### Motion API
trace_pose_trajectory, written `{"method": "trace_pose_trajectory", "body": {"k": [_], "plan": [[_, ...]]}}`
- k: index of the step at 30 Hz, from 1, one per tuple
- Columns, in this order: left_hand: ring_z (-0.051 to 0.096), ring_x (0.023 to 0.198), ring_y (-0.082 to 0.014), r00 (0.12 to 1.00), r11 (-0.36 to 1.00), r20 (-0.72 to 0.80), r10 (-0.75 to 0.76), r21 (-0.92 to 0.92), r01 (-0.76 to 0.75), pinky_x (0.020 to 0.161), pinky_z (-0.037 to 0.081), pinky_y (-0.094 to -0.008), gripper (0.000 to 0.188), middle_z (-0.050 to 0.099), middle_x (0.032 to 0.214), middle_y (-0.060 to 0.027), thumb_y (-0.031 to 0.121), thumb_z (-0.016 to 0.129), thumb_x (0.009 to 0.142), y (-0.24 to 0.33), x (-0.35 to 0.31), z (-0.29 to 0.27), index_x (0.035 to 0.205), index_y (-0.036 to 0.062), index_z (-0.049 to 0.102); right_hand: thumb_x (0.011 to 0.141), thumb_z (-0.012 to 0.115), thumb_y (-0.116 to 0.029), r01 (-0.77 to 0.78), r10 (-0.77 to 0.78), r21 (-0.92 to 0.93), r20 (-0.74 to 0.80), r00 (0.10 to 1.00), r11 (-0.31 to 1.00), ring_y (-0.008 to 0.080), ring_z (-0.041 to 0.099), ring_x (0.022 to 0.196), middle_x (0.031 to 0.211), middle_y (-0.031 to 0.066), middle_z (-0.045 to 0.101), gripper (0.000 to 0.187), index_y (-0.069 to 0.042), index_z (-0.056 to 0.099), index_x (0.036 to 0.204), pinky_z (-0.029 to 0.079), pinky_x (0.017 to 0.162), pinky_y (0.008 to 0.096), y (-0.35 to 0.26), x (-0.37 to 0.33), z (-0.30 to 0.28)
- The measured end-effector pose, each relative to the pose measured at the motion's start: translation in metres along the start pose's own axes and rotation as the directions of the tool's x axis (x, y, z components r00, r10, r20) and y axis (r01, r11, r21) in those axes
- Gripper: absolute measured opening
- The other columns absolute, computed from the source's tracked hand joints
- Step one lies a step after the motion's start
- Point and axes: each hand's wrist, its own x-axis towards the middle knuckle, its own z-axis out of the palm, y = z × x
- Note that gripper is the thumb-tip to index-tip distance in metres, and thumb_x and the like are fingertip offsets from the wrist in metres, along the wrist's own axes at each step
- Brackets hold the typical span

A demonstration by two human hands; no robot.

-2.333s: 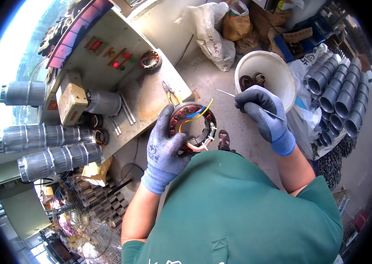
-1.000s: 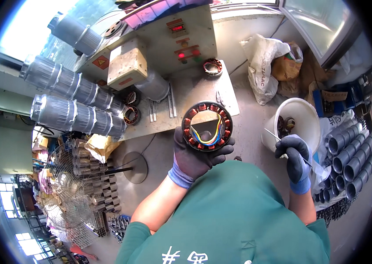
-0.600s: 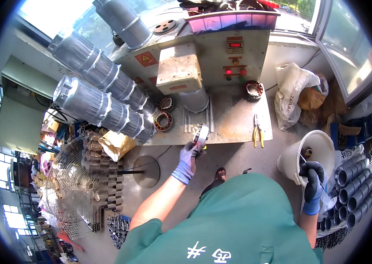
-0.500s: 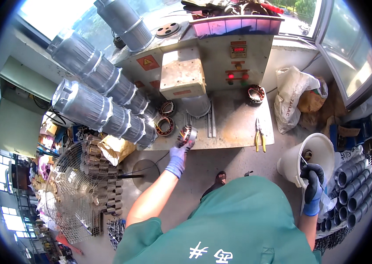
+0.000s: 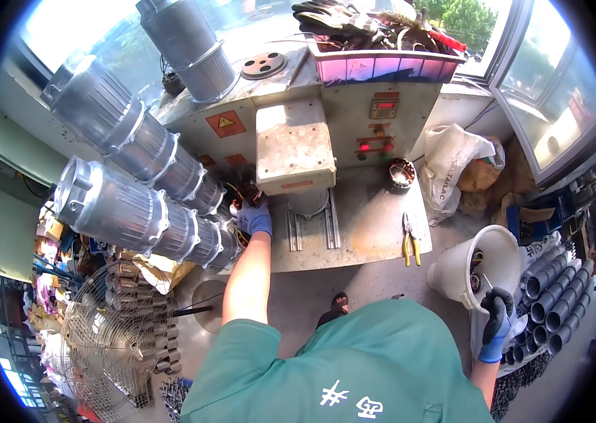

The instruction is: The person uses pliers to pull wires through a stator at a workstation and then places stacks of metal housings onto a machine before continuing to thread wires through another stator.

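My left hand [image 5: 252,216], in a pale blue-grey glove, reaches to the table's left side. Its fingers are closed around a motor stator [image 5: 249,192] with copper windings and coloured leads, beside the press head. Just below that hand, another stator [image 5: 242,238] is mostly hidden by the hand and the stacked housings. My right hand [image 5: 499,314], in a black-and-blue glove, is at the near right rim of a white bucket [image 5: 446,278]. It is closed on a thin pale rod [image 5: 487,282]; whether this belongs to the bucket I cannot tell. Stators [image 5: 476,280] lie inside the tilted bucket.
Stacked grey motor housings [image 5: 129,204] lean at the left. A press [image 5: 294,148] stands mid-table, with pliers [image 5: 409,240] and a stator [image 5: 401,174] to its right. A wire fan guard [image 5: 101,338] is lower left; grey tubes [image 5: 559,299] lie beyond the bucket.
My left hand has carried the stator forward and left, from the table's front edge to beside the press. My right hand has drawn back slightly from the bucket's opening.
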Motion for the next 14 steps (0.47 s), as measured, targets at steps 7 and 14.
{"method": "trace_pose_trajectory", "body": {"k": [7, 14], "plan": [[0.038, 0.138, -0.0462, 0.985, 0.973, 0.081, -0.151, 0.188, 0.134, 0.113, 0.034, -0.054, 0.087, 0.035, 0.153, -0.023, 0.068, 0.071, 0.076, 0.0, 0.006, 0.018, 0.148, 0.0242, 0.05, 0.101, 0.057, -0.018, -0.065, 0.06, -0.052, -0.101, 0.993, 0.997, 0.0175, 0.068, 0.081, 0.1, 0.011, 0.07, 0.025, 0.0, 0.064, 0.117, 0.06, 0.075, 0.0316, 0.021, -0.014, -0.024], [0.061, 0.122, -0.0382, 0.98, 0.97, 0.165, 0.113, 0.197, -0.146, 0.099, 0.052, -0.0456, 0.072, 0.054, 0.145, -0.0158, 0.065, 0.065, 0.087, 0.012, 0.0, 0.067, 0.137, 0.0126, 0.059, 0.107, 0.047, -0.02, -0.357, 0.343, -0.099, -0.133, 0.93, 0.929, 0.0204, 0.07, 0.076, 0.112, 0.0151, 0.067, 0.035, -0.005, 0.048, 0.139, 0.058, 0.061, 0.0311, 0.037, 0.002, -0.097]]}}
